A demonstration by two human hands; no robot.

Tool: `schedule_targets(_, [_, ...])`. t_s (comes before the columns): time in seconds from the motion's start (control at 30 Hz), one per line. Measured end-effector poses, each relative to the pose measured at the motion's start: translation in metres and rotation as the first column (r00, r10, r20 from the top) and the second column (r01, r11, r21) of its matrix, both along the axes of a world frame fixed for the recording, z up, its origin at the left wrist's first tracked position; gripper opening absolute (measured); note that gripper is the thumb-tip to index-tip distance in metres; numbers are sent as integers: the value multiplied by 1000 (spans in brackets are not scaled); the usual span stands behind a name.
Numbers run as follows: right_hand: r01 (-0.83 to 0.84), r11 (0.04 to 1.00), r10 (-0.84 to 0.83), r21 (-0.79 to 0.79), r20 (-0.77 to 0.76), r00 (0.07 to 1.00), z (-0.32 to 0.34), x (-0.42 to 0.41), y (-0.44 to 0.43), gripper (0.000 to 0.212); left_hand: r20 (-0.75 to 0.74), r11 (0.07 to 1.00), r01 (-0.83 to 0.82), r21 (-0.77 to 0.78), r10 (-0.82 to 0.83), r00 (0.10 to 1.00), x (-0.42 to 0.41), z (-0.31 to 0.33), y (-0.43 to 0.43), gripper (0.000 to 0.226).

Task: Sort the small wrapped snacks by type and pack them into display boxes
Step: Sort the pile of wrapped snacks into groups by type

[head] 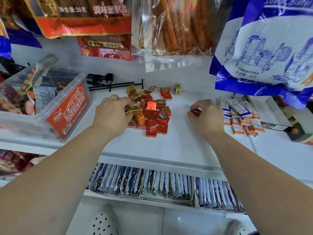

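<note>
A heap of small square snacks in red wrappers (156,122) lies on the white shelf (169,146), with a few gold-wrapped ones (131,89) at its far side. One gold piece (177,89) stands apart behind. My left hand (112,114) rests at the heap's left edge, fingers curled round a gold-wrapped snack (133,109). An orange-wrapped piece (140,118) lies just beside it. My right hand (207,116) is to the right of the heap, apart from it, pinching a red-wrapped snack (196,111).
A clear plastic display box with a red label (67,111) stands at the left, holding mixed snacks. Orange-and-white sachets (242,116) lie fanned at the right. Large snack bags (264,48) hang overhead. Boxes of upright packets (152,182) fill the shelf below.
</note>
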State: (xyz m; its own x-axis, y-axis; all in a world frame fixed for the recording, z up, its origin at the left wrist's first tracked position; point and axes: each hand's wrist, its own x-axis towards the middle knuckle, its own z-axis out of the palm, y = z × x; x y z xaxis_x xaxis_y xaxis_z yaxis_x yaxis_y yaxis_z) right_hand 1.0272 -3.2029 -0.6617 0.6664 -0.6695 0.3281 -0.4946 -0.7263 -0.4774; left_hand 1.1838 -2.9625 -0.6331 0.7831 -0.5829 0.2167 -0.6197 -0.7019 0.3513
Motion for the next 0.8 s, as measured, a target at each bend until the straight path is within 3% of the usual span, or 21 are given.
schedule_targets(0.1, [-213,977,214,-29,62,975,12,9,24,34,28,1000,-26,-17,27,999,-1,6,2,26])
schedule_targets(0.17, [-365,931,365,29,-19,931,20,16,43,41,49,998,-43,-44,45,998,-1,13,3,26])
schedule_targets(0.23, [-410,912,410,12,-79,909,20,21,53,37,81,996,-40,-80,46,996,-2,20,3,28])
schedule_targets(0.37, [-357,934,357,15,13,934,23,18,50,27,118,990,28,-140,-11,993,-16,34,-12,31])
schedule_targets(0.5, [-211,974,199,79,145,969,30,-7,18,24,134,960,231,-157,-211,968,-42,39,-45,29])
schedule_targets(0.63, [-187,979,185,75,32,982,33,-43,-8,24,49,918,396,-17,-395,917,-71,25,-79,22])
schedule_targets(0.8, [-193,979,199,65,-94,976,27,-57,-27,27,17,895,441,73,-443,896,-84,11,-110,21])
